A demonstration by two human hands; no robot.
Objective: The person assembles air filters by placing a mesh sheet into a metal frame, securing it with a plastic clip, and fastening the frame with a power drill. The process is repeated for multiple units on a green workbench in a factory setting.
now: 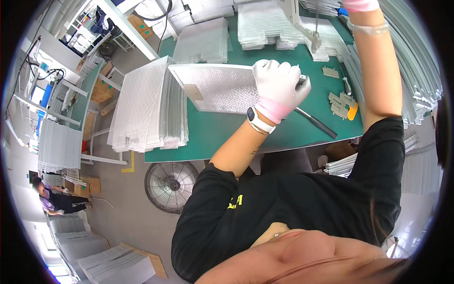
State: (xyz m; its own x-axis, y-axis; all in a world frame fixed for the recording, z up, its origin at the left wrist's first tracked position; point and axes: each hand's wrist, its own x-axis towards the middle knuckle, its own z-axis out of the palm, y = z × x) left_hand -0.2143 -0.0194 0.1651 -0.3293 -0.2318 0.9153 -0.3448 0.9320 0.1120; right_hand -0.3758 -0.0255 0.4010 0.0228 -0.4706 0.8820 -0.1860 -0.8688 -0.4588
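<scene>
My left hand (280, 84), in a white glove with a pink cuff, is closed at the right end of a framed mesh panel (222, 87). The panel has a light metal rim, silvery mesh inside and a small beige patch near its left end. Beside that hand, a tool with a metal shaft and black handle (318, 124) lies on the green table (213, 137); its far end is hidden behind the hand. My right arm reaches up to the top edge, where only the pink glove part of my right hand (361, 4) shows; its fingers are cut off.
Stacks of mesh sheets (142, 104) stand left and at the back (269, 26). A metal fixture (307, 33) hangs over the far side. Small metal plates (341, 105) and a yellow-handled tool (352, 111) lie right. A floor fan (174, 185) stands below; another person (54, 196) is far left.
</scene>
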